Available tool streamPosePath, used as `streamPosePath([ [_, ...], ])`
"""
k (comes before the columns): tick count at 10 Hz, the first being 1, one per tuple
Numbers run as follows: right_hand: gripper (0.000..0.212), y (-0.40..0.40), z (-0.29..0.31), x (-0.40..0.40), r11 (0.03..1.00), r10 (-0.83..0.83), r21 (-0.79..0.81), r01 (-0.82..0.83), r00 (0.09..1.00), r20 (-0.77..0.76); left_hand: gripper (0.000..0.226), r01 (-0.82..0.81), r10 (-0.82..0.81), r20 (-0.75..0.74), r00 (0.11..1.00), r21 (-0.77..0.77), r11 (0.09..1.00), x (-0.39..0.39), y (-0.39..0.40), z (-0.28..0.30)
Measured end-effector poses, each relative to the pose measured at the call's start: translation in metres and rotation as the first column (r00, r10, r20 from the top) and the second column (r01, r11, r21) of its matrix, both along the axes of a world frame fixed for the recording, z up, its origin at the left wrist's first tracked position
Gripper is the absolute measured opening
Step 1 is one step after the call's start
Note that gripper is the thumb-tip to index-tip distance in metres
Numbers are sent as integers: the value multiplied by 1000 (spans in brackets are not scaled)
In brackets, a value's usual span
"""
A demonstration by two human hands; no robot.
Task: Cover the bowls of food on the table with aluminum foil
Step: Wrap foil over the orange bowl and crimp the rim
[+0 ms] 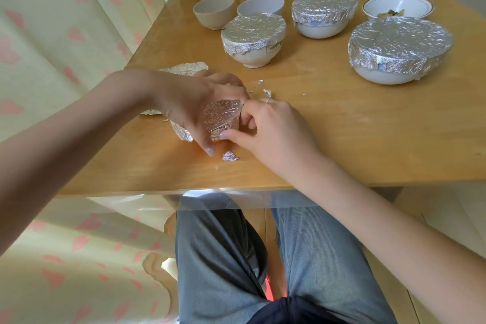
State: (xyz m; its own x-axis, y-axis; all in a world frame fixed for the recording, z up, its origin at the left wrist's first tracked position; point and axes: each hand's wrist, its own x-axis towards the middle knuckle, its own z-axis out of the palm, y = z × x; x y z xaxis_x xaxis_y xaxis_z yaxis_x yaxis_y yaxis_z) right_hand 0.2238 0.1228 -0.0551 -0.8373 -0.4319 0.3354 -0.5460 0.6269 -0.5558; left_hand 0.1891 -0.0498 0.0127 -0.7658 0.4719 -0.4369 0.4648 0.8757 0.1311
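Observation:
A small foil-covered bowl (220,118) sits near the table's front left, mostly hidden under my hands. My left hand (194,102) curls over its top and far side, thumb down to the table. My right hand (273,126) pinches the foil edge against the bowl's right side. Three bowls stand covered with foil: one at centre (253,31), one behind it to the right (324,5), and a large one at far right (399,45). An uncovered white bowl with food (397,6) stands at the back right.
Two empty beige bowls (213,11) (260,5) stand at the back left. Loose foil sheet (184,69) lies behind my left hand, and small foil scraps (230,156) dot the wooden table (355,139). A radiator and a curtain border the table.

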Motion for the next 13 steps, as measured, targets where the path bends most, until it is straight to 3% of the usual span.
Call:
streamPosePath([
  [3,23,3,-4,-22,974,89,-219,-52,983,162,78,22,-23,23,999,11,1000,0,0,-1],
  [4,31,5,1,-29,987,97,-141,-75,983,154,82,10,-10,0,1000,15,1000,0,0,-2],
  [5,51,10,8,-41,996,-30,89,20,994,107,97,27,-29,-84,996,-24,999,-3,-2,-5],
  [6,70,12,13,-55,977,-63,207,44,995,82,97,26,-27,-86,996,-6,1000,-2,-3,-7],
  [7,73,9,15,-68,971,8,235,-49,985,172,97,31,-31,-76,997,-1,1000,-1,-2,-7],
  [9,65,4,10,-80,946,286,72,-317,916,282,98,17,-17,-64,998,0,1000,0,-2,-7],
  [10,53,11,7,-81,949,310,-17,-316,916,254,97,10,-8,-61,998,20,1000,1,-3,-6],
  [11,59,13,7,-81,976,219,-38,-215,961,168,96,1,0,-72,997,12,1000,2,-1,-5],
  [12,58,11,11,-83,977,192,65,-204,969,156,95,19,-21,-88,996,-23,1000,3,1,-4],
  [13,51,7,20,-87,942,280,105,-319,918,280,78,-20,20,-11,1000,-12,1000,5,3,-2],
])
